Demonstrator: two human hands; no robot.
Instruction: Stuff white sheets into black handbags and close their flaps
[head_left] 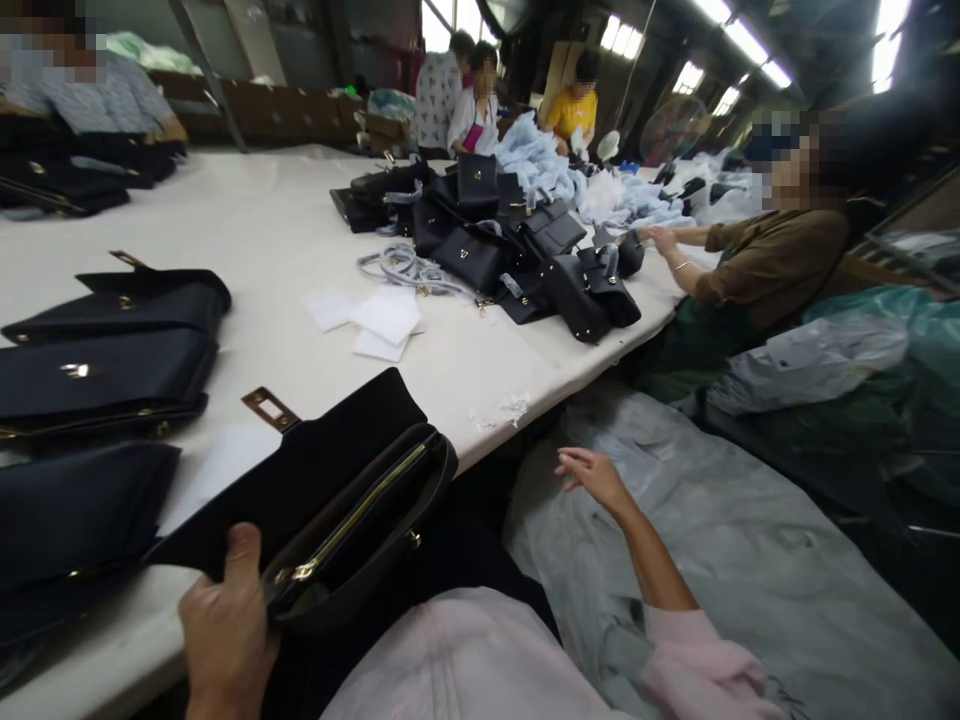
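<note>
My left hand (229, 620) is closed on the near left end of a black handbag (352, 530), thumb on the inside of its flap. The bag is tilted at the table's front edge with its flap (315, 460) turned back. A gold clasp plate (270, 408) juts from the flap, and a gold zipper (360, 510) runs along the bag's mouth. My right hand (596, 478) hangs in the air right of the bag, above a grey plastic sheet. Its fingers are loosely stretched and slightly bent, with nothing visible in them.
Several black handbags (97, 375) lie in a row at the left of the white table (262, 200). White foam sheets (386, 318), grey straps (412, 268) and a bag pile (469, 262) lie farther back. A co-worker (780, 240) stands at the right. Grey plastic sheeting (720, 540) covers something beside me.
</note>
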